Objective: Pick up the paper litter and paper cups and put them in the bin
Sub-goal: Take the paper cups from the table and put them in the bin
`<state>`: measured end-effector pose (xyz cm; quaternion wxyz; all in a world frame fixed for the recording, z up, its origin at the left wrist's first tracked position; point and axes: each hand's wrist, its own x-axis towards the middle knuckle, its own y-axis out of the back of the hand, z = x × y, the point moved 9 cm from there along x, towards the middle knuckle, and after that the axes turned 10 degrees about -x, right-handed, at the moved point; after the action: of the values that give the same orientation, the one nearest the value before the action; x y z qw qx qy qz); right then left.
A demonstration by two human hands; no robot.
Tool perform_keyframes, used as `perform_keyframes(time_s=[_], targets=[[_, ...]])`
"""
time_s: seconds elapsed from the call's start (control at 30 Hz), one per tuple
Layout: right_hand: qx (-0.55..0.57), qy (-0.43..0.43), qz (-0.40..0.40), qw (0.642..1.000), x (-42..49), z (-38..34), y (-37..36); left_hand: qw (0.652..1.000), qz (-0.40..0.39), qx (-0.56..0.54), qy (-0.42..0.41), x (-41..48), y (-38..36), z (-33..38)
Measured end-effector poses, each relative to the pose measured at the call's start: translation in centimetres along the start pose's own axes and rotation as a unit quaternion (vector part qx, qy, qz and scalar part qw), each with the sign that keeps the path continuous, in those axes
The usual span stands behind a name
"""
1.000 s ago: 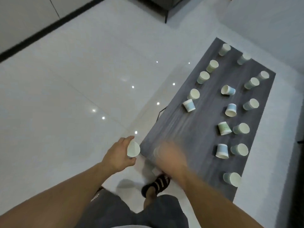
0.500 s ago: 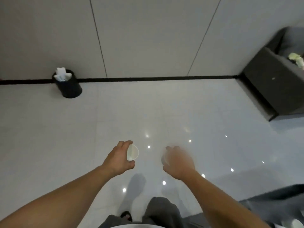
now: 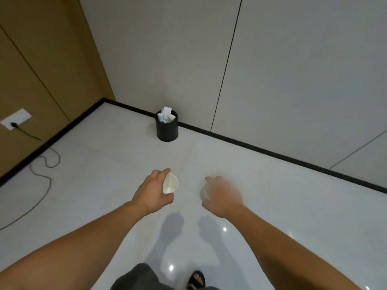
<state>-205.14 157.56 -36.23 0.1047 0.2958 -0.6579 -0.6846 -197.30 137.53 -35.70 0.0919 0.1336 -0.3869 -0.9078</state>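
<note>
Glossy floor (image 3: 100,185), bin (image 3: 167,131) beside grey wall (image 3: 293,70)

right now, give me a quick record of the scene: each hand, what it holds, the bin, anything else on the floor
left hand: grips a white paper cup
right hand: motion-blurred; seems to hold a second cup, only its edge shows
bin: black, upright by the wall, ahead of both hands
bin contents: paper litter poking above the rim
floor: dark cable trailing from a wall socket at left
held cups binned: neither yet
</note>
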Motion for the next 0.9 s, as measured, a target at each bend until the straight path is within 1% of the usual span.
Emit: perform_keyframes(time_s=[0.2,0.37,0.5,0.63,0.8,0.9], targets=[[-0.021,0.051,0.014,0.998,11.8,-1.7,4.5,0.996,0.061,-0.013,0.064,7.2,4.9,-3.6],[-0.034,0.057,0.03,0.997,22.7,-3.1,7.3,0.994,0.074,-0.027,0.075,16.6,8.0,-6.9],[-0.028,0.033,0.02,0.999,29.6,-2.9,9.1,0.994,0.066,-0.05,0.073,24.7,10.0,-8.1],[-0.025,0.006,0.028,0.999,36.2,-1.7,11.6,0.996,0.073,-0.048,0.026,32.2,12.6,-7.7],[-0.022,-0.004,0.002,1.0,44.2,-1.2,12.7,0.997,0.066,-0.037,0.036,40.8,15.8,-8.7],[-0.012,0.001,0.006,1.0,50.5,-1.4,13.7,0.997,0.062,-0.035,0.028,46.7,17.4,-9.2]])
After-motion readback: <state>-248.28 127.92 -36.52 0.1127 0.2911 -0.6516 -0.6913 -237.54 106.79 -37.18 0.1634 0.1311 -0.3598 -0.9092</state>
